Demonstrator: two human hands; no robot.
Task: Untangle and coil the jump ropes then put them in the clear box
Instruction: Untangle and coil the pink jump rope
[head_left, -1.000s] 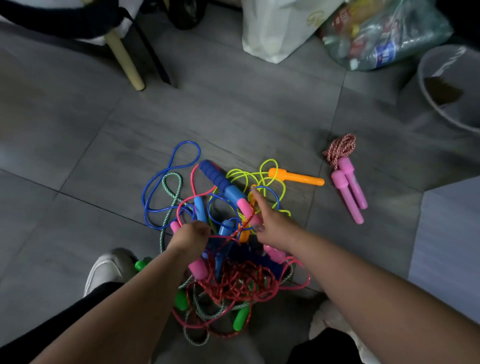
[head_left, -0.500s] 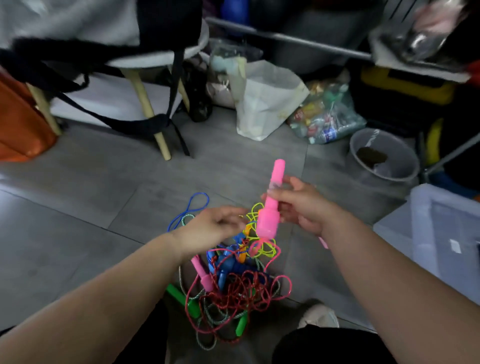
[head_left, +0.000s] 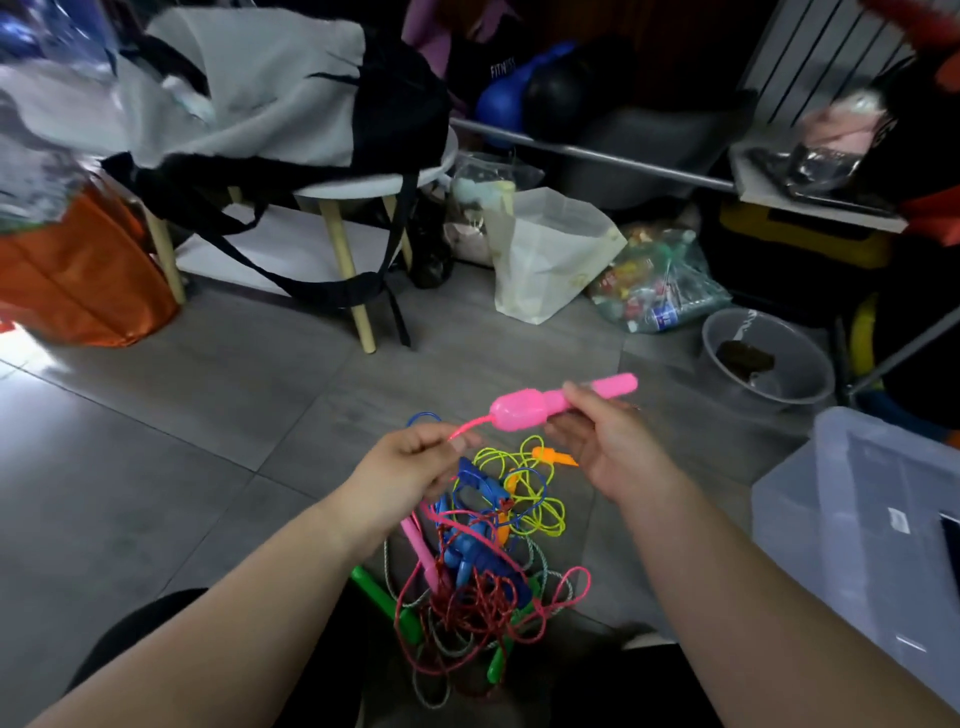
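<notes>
Closest in, the tangled heap of jump ropes (head_left: 483, 582) lies on the grey tiled floor (head_left: 156, 467) between the person's knees, its lower loops lost in shadow. Red braided cord, thin glossy yellow and blue cords, a speckled woven rope and green, blue and orange handles are too knotted to tell which end belongs to which.

Just above the heap, the left hand (head_left: 410, 467) is curled tight around a thin pink plastic cord (head_left: 470, 427), which vanishes inside the fist. The cord runs a short way to the bulbous pink plastic handle (head_left: 524, 410), held level in the air. The right hand (head_left: 608, 447) pinches its narrow shaft between thumb and fingertips, the other fingers loosely bent and hiding part of the shaft.

To the right, well apart from both hands, stands the clear plastic storage box (head_left: 831, 519), cut off by the frame edge. Beyond are a round grey plastic bin (head_left: 810, 374) and a crumpled white paper bag (head_left: 550, 254).
</notes>
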